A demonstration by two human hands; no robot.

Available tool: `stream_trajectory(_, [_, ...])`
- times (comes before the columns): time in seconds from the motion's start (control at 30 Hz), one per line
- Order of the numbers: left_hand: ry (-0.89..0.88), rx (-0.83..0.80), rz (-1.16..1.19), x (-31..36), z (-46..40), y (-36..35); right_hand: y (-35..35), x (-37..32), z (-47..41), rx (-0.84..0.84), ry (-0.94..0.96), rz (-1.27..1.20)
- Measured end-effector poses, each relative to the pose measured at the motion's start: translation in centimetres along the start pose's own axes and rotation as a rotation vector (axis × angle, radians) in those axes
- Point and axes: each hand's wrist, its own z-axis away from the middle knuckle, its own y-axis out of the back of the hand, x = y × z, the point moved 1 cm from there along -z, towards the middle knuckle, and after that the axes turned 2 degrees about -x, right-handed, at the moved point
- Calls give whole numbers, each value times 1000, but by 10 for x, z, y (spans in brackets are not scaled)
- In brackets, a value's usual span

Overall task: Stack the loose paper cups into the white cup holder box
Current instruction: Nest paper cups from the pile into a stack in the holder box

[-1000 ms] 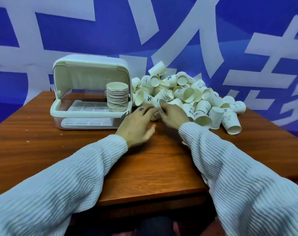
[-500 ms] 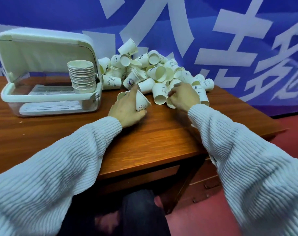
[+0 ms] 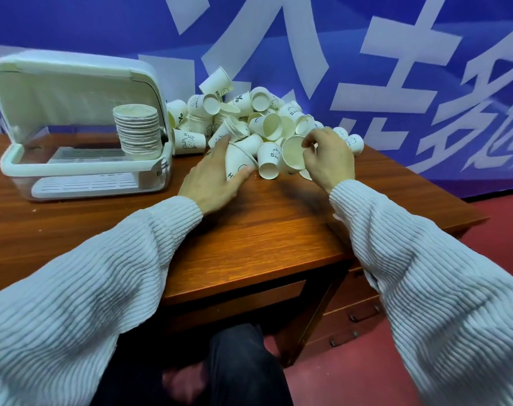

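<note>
One stack (image 3: 138, 131) stood in the box (image 3: 82, 159) at far left; the big pile (image 3: 258, 121) lay loose beside it. My left hand (image 3: 214, 178) clasped a cup (image 3: 238, 159); my right hand (image 3: 328, 159) pinched another cup (image 3: 293, 152) by its rim.

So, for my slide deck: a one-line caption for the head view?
Both hands pick paper cups from the pile beside the open cup holder box.

Left hand (image 3: 217, 177): we grip a cup (image 3: 238, 162) lying on its side.
Right hand (image 3: 328, 159): we pinch the rim of another cup (image 3: 293, 152).
Box (image 3: 82, 171): open, holding a stack (image 3: 138, 131).
Pile (image 3: 249, 112): on the table (image 3: 249, 244).
</note>
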Motion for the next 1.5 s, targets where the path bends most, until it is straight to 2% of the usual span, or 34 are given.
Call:
stream_trajectory(0.2, [-39,204,85,-1,4,32,-1,-46,-6,58,-68,-376])
stream_trajectory(0.37, [-3,514,143,-17,18,82,-12,-114,-29,47,-142,-764])
stream_trajectory(0.47, [80,673,145,-38,23,116,-18,-164,-47,26,-92,-827])
stream_trajectory(0.6, [146,752,195,-65,31,153,-34,-225,-74,-16,-20,-818])
stream_trajectory(0.87, [172,709,186,-108,32,172,-68,-271,-89,-260,160,-254])
stream_trajectory(1.0, [151,659,177,-107,26,174,-81,-273,-84,-405,171,-158])
stream_trajectory(1.2, [82,628,211,-81,-11,180,-93,-263,-79,-488,-3,-524])
stream_trajectory(1.37, [104,530,98,-75,-39,171,-99,-253,-72,-562,-177,-909])
stream_trajectory(1.5, [123,516,85,-78,-43,170,-104,-252,-70,-570,-215,-970])
